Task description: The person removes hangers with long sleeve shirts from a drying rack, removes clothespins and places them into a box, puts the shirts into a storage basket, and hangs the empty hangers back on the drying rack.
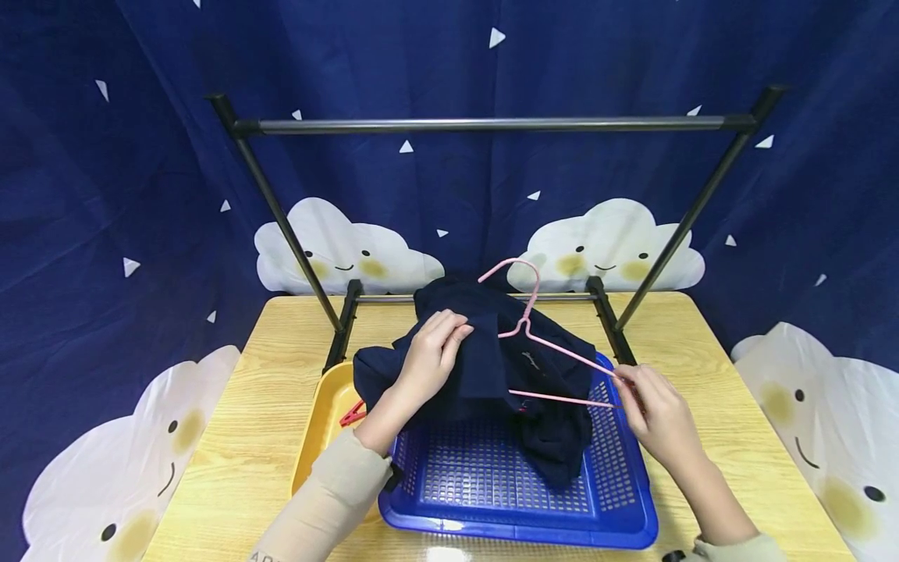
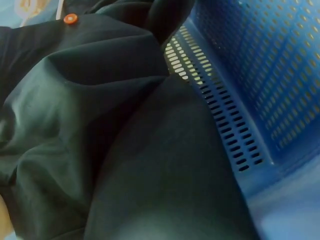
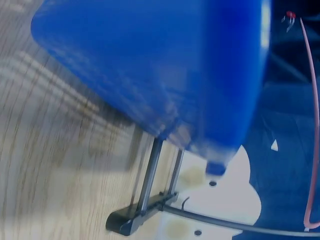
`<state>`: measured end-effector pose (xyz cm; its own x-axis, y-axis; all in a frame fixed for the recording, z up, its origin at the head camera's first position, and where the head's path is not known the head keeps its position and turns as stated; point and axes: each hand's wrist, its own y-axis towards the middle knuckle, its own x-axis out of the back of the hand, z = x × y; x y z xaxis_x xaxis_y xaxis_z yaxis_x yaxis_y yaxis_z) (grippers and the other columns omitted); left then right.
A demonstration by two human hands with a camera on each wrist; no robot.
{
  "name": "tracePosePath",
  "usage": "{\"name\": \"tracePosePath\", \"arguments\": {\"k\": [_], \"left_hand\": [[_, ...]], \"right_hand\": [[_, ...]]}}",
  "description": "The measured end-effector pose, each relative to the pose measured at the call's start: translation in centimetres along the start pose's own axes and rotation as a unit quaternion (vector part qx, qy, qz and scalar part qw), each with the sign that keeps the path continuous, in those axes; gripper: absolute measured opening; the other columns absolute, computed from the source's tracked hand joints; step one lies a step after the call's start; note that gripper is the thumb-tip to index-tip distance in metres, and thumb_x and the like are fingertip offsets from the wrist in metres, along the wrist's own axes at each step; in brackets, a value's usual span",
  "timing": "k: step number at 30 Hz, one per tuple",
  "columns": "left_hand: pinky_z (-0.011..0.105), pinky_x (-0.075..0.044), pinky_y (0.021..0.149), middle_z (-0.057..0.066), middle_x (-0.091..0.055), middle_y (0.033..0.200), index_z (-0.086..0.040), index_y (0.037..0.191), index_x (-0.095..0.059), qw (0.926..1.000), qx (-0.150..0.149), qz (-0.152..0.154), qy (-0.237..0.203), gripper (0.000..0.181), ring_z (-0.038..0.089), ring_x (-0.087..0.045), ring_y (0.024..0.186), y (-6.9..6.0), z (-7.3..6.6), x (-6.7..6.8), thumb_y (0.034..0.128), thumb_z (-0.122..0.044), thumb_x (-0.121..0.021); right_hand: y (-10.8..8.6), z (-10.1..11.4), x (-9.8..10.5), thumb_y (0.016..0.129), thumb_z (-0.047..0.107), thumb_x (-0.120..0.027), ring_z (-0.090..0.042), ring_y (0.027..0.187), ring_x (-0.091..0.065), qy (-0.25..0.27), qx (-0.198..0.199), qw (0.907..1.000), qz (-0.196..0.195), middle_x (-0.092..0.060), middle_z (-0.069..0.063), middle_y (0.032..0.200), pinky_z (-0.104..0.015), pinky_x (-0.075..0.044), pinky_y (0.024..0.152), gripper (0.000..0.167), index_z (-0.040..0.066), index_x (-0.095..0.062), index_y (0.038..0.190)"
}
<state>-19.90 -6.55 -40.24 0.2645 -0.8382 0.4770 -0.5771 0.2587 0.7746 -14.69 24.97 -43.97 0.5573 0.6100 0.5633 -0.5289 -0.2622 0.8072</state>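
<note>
A dark navy shirt (image 1: 485,367) is bunched over the blue basket, an orange button (image 2: 70,18) showing in the left wrist view. My left hand (image 1: 430,355) grips the shirt's cloth near its upper middle, thumb and fingers together. By its right corner, my right hand (image 1: 656,410) holds a pink clothes hanger (image 1: 572,355). The hanger's hook stands up above the cloth, while its left part is hidden under the shirt. In the right wrist view only a stretch of the hanger (image 3: 315,120) appears at the right edge.
The blue mesh basket (image 1: 520,532) sits at the front of the wooden table (image 1: 232,437). To its left is a yellow tray (image 1: 312,421) with a red clothes peg (image 1: 353,414). Behind stands a black rack with a horizontal bar (image 1: 492,125), before a navy curtain (image 1: 435,62).
</note>
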Motion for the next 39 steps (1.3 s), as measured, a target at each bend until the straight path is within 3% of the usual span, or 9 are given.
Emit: {"name": "tracePosePath", "arguments": {"k": [11, 19, 28, 33, 39], "left_hand": [[0.031, -0.042, 0.067, 0.010, -0.054, 0.076, 0.003, 0.088, -0.058, 0.9943, 0.051, -0.076, -0.054, 0.004, 0.020, -0.050, 0.070, 0.0, 1.4, 0.6, 0.0871, 0.004, -0.054], [0.026, -0.037, 0.062, 0.015, -0.051, 0.075, 0.007, 0.091, -0.057, 0.9787, 0.145, -0.115, -0.089, 0.009, 0.019, -0.044, 0.065, -0.4, 2.3, 1.2, 0.0880, 0.009, -0.049], [0.022, -0.036, 0.066, 0.017, -0.048, 0.073, 0.012, 0.090, -0.053, 0.9607, 0.216, -0.134, -0.110, 0.012, 0.016, -0.044, 0.069, 0.6, -0.1, 3.0, 0.0921, 0.005, -0.045], [0.021, -0.034, 0.066, 0.016, -0.047, 0.071, 0.012, 0.090, -0.053, 0.9563, 0.224, -0.142, -0.123, 0.014, 0.014, -0.043, 0.068, 0.5, 0.1, 3.0, 0.0933, 0.002, -0.044], [0.021, -0.034, 0.064, 0.016, -0.046, 0.070, 0.012, 0.090, -0.053, 0.9564, 0.222, -0.150, -0.115, 0.013, 0.014, -0.043, 0.066, 0.4, 0.2, 3.0, 0.0929, 0.003, -0.044]], "right_hand": [[-0.3, -1.6, 1.8, 0.096, 0.033, -0.044, -0.018, 0.064, -0.051, 0.006, -0.003, 0.9992, -0.040, -0.059, -0.009, 0.072, -0.025, -0.037, 0.065, 0.044, -0.005, -0.062, 0.085], [-0.5, -2.3, 2.5, 0.095, 0.035, -0.045, -0.011, 0.065, -0.046, -0.009, -0.019, 0.9975, -0.067, -0.057, -0.009, 0.069, -0.020, -0.035, 0.062, 0.045, -0.006, -0.062, 0.085], [-0.7, -2.8, 2.9, 0.094, 0.034, -0.047, -0.010, 0.063, -0.042, -0.009, -0.027, 0.9951, -0.094, -0.055, -0.010, 0.068, -0.017, -0.033, 0.062, 0.045, -0.008, -0.062, 0.085], [-0.8, -3.0, 3.2, 0.093, 0.034, -0.048, -0.008, 0.064, -0.041, -0.014, -0.040, 0.9938, -0.103, -0.054, -0.011, 0.067, -0.015, -0.032, 0.063, 0.045, -0.008, -0.062, 0.085], [-0.7, -3.1, 3.2, 0.092, 0.028, -0.051, 0.000, 0.069, -0.041, 0.002, -0.046, 0.9905, -0.130, -0.053, -0.014, 0.064, -0.011, -0.032, 0.067, 0.041, -0.010, -0.061, 0.083]]}}
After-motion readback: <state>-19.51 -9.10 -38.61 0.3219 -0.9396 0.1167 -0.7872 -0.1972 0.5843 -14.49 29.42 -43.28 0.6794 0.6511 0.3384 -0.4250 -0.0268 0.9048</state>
